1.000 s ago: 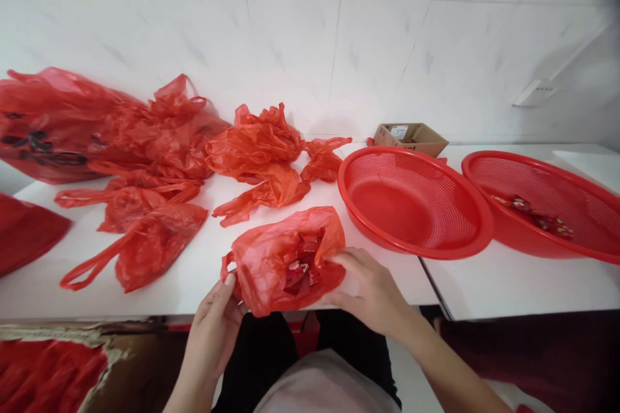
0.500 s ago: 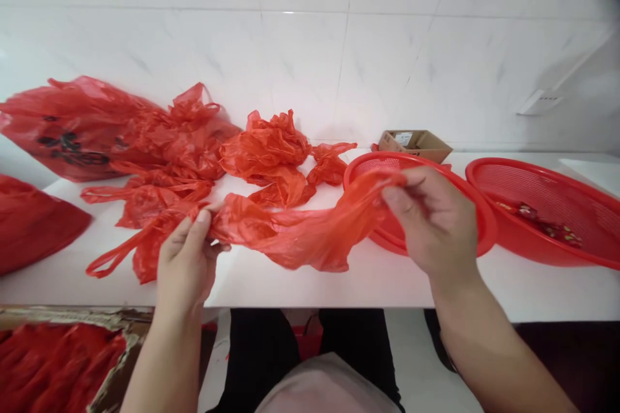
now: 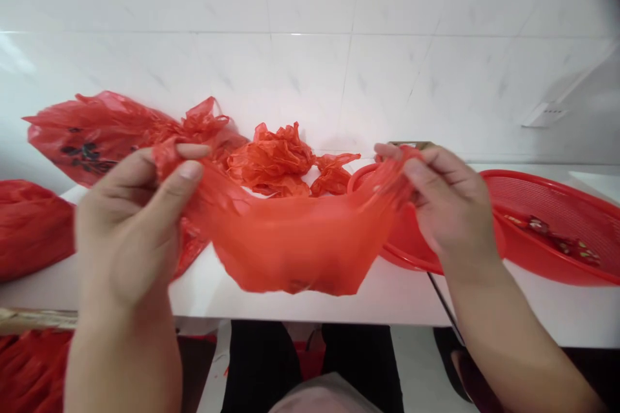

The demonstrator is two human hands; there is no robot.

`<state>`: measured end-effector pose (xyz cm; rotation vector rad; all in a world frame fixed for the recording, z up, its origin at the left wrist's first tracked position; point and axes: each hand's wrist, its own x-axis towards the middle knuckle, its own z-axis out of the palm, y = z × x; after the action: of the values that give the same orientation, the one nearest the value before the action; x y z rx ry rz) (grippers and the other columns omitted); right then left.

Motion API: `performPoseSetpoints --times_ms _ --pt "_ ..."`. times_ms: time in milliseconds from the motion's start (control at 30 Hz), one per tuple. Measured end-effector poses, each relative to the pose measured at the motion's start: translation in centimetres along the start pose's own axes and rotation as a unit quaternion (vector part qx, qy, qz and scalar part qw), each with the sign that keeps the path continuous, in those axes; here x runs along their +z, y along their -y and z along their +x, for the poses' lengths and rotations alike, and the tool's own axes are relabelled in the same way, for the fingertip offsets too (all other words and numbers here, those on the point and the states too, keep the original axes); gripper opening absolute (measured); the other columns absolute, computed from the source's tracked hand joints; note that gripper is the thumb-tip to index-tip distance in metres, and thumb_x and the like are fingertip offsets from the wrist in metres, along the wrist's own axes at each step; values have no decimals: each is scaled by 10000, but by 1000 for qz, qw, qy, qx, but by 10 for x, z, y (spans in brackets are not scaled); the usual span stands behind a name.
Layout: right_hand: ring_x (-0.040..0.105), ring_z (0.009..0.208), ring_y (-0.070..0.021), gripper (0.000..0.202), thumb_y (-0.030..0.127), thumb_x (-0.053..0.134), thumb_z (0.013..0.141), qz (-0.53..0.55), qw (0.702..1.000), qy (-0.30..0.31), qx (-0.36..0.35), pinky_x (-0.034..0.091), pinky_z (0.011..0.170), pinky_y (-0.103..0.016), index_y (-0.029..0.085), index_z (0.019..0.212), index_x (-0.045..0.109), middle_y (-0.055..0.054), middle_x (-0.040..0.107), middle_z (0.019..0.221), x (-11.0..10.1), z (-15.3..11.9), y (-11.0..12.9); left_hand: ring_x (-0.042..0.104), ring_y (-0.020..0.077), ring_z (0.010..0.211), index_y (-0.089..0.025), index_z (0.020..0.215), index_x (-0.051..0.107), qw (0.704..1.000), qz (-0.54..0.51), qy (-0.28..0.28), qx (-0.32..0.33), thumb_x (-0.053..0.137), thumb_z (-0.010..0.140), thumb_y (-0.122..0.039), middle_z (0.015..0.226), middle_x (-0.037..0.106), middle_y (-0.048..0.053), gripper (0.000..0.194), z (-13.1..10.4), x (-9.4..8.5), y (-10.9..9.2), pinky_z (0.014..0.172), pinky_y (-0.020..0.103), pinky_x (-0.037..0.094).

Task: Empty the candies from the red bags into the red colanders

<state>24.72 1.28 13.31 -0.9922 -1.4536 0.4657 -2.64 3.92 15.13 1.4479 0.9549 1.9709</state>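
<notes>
A red plastic bag (image 3: 295, 239) hangs spread between my two hands, above the front of the white table. My left hand (image 3: 135, 219) grips one upper corner of it, thumb and fingers pinched on the gathered plastic. On the opposite side my right hand (image 3: 448, 200) pinches the other upper corner. The bag's lower edge droops in a flat panel over the table edge. Behind it lie crumpled red plastic bags (image 3: 271, 158), partly hidden by the held one.
A large printed red bag (image 3: 97, 135) leans at the back left, with another red bundle (image 3: 33, 229) in front. At right stand a red basket (image 3: 421, 261) and a red colander (image 3: 557, 264) holding small wrapped items. A box of red material (image 3: 33, 368) sits below left.
Both hands have risen and my left hand has moved left and closer. The bag, earlier a twisted strip, is now stretched out wide between them. The view has tilted slightly.
</notes>
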Motion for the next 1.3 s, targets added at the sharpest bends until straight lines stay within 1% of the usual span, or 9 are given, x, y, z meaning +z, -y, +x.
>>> performPoseSetpoints --times_ms 200,333,500,600,667,833,1033,1200,1300 --pt "670 949 -205 183 367 590 905 37 999 11 8 557 762 -367 234 803 516 -34 682 1081 -1 3 0 632 135 884 -156 907 758 999 -10 26 26 748 778 -172 920 718 30 130 7 -2 -1 911 300 477" --pt "675 936 -211 274 459 561 900 61 998 3 7 559 729 -359 234 765 481 -40 696 999 0 13 -2 585 219 1140 -157 933 753 987 -94 126 30 707 800 -205 1072 681 65 149 13 2 -2 1095 410 371" --pt "686 803 -176 311 515 535 906 85 995 55 5 541 650 -301 237 783 469 -1 690 768 6 34 4 693 239 835 -260 1261 606 932 -69 314 -168 785 730 -320 1029 691 83 564 28 16 2 787 416 545" --pt "663 684 -146 292 488 567 899 102 975 198 15 517 612 -273 223 803 491 11 677 697 23 45 15 637 175 585 -273 1356 529 869 10 414 -272 837 639 -201 763 672 17 784 25 34 8 581 309 527" --pt "646 661 -134 276 467 595 886 120 946 301 12 506 604 -264 215 823 502 9 681 714 38 51 21 590 159 505 -233 1193 661 844 26 460 -275 847 582 -157 668 636 1 643 18 48 14 461 258 473" --pt "616 697 -118 216 414 596 890 113 940 320 -36 494 668 -268 212 901 520 33 622 726 61 57 15 489 123 358 -205 698 747 859 38 457 -226 818 621 -322 486 547 -14 157 7 62 24 324 217 364" --pt "594 877 -143 248 338 674 826 39 948 315 20 499 751 -300 214 996 542 -22 625 968 51 41 -28 214 63 357 -182 676 698 793 51 490 -358 552 852 -570 424 225 -101 450 14 41 34 464 257 442" --pt "563 750 -107 54 230 581 883 28 963 269 11 484 725 -274 193 852 558 17 594 813 46 11 -23 446 90 463 -170 868 644 814 9 465 -348 516 902 -529 535 495 -46 382 17 32 51 540 247 448" --pt "584 809 -116 49 228 657 848 30 931 361 -44 486 795 -279 195 851 622 6 621 859 42 1 -7 588 127 636 -161 891 659 823 32 492 -281 501 929 -456 733 647 19 336 19 29 48 626 257 474"
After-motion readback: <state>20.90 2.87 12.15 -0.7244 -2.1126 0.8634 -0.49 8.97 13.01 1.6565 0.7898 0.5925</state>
